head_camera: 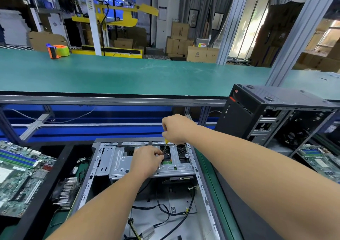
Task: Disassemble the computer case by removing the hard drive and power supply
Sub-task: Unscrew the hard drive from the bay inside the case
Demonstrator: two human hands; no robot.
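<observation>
Open computer case [147, 184] lying flat on the near bench, perforated silver drive cage [117, 163] spanning it, black cables trailing inside, right hand [174, 128] gripping a yellow-handled screwdriver [165, 146], left hand [147, 159] pinching its shaft, green circuit boards [20, 175] flanking.

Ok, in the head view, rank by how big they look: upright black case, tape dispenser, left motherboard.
1. upright black case
2. left motherboard, cut off by the frame
3. tape dispenser, though it sits farthest away
</observation>
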